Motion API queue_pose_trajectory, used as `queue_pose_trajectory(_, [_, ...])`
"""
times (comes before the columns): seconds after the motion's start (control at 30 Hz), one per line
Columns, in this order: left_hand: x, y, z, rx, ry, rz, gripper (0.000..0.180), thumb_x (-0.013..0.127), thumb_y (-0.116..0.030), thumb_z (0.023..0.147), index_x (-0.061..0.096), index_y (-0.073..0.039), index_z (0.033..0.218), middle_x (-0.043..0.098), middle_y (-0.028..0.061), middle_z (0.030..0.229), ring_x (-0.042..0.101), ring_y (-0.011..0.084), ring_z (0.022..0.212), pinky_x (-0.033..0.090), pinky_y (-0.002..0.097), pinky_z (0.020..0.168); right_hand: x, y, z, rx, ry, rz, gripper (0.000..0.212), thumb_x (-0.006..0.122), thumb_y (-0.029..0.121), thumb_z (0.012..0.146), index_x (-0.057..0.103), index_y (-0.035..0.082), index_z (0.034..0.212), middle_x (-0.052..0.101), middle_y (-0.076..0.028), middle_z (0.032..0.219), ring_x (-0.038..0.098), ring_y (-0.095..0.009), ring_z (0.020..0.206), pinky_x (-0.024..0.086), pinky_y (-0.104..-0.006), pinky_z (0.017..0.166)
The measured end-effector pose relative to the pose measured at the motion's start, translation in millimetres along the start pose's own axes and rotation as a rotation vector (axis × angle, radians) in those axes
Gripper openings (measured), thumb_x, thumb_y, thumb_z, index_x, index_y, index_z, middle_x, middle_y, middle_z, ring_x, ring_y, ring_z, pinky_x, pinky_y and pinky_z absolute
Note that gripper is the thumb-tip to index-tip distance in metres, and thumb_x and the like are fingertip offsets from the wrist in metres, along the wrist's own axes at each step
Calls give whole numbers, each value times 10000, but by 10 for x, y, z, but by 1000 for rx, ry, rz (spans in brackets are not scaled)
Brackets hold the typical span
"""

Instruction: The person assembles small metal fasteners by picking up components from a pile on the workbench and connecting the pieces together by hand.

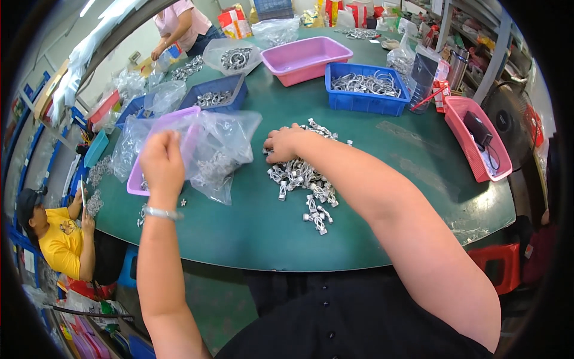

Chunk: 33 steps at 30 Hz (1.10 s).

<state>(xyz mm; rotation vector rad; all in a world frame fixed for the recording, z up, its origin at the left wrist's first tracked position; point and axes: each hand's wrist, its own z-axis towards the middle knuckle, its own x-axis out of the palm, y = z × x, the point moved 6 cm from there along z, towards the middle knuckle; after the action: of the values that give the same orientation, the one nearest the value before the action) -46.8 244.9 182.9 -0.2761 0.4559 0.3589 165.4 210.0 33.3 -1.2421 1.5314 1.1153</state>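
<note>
My left hand [161,160] is raised at the left with its fingers closed, pinching the edge of a clear plastic bag [230,128]. Small silvery pieces show through the film low in the bag. Under and behind the bag sits a purple tray [135,184], partly covered. My right hand [283,143] reaches across to a pile of small white-and-grey looped bundles [299,175] with blocky ends. Its fingers are curved and apart, resting on the far left of the pile; whether any piece lies under them is hidden. A few bundles [317,215] trail off the pile's near side.
Beyond the pile stand a pink tray [287,69] and blue bins [366,103] of metal rings. A pink basket [472,149] holding a black device is at the right edge, near a fan [507,116]. Two other people [63,242] are at the left and far side.
</note>
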Motion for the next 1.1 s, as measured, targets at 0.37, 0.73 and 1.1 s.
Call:
queue_pose_trajectory(0.37, [406,-143,44,-274,65,-208,145,558,-137,809,578,4,778,497,-4,597,424,54,540,356,204,504,101,-120,-767,-122,-75,-136,403,493,386,761,541,223,1126,484,-77,1151,429,-265,1102,193,-511,973])
queue_pose_trajectory(0.73, [664,-1362,-1092,334,625,-202,309,603,-63,686,553,-22,989,515,160,1018,498,298,955,427,348,775,283,-213,-1601,-327,-354,-65,317,586,306,730,582,216,1034,501,-43,1076,395,-241,1094,262,-494,937])
queue_pose_trajectory(1.1, [1135,-1075,-1551,-6,836,-246,434,537,-155,787,425,31,1162,444,207,1177,392,342,1121,310,397,942,171,-157,-1968,-332,-247,12,192,626,233,694,636,145,865,543,-43,948,423,-238,1007,340,-391,858])
